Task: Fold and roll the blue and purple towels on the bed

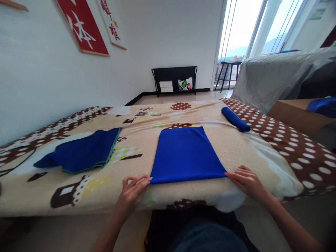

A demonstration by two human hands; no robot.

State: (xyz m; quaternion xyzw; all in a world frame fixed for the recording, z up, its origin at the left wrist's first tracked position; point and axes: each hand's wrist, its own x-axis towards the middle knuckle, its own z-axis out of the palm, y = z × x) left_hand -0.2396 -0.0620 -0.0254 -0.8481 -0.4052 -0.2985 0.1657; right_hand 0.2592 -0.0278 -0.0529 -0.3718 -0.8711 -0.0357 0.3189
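A bright blue cloth (185, 154) lies flat in front of me on a patterned blanket (147, 140), roughly four-sided and narrower at its far edge. My left hand (134, 189) pinches its near left corner between thumb and fingers. At the near right corner, my right hand (245, 180) has the cloth pinched the same way. The near edge runs almost straight between both hands. To the left lies a crumpled darker blue cloth (86, 148) with green edging. A rolled blue cloth (235, 119) rests at the far right of the blanket.
Brown polka-dot fabric (296, 150) borders the blanket. Beyond its far edge stands a black rack (174, 78) holding a white box and a bag. At right are a cardboard box (291, 113), a plastic-covered piece of furniture (273, 77) and a dark stool (228, 71). A wall rises at left.
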